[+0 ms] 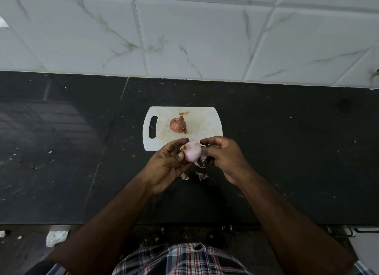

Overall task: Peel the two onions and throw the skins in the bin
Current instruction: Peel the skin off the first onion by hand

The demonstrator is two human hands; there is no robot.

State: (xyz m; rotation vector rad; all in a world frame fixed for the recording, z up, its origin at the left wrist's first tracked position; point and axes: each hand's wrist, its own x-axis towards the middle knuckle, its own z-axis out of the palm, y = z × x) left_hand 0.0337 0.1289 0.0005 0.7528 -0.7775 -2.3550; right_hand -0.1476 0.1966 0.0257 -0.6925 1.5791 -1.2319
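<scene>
Pale peeled onion (192,154) held above counter, unpeeled onion (178,125) on board

The peeled onion (192,154) is pale pink-white. The unpeeled onion (178,125) is reddish-brown with orange-tan dry skin. The cutting board (207,119) is white with faint orange staining. The countertop (287,151) is black with pale specks. The wall tiles (184,32) are white with grey-brown veining. The shirt (180,260) is plaid: navy, white, red.
</scene>
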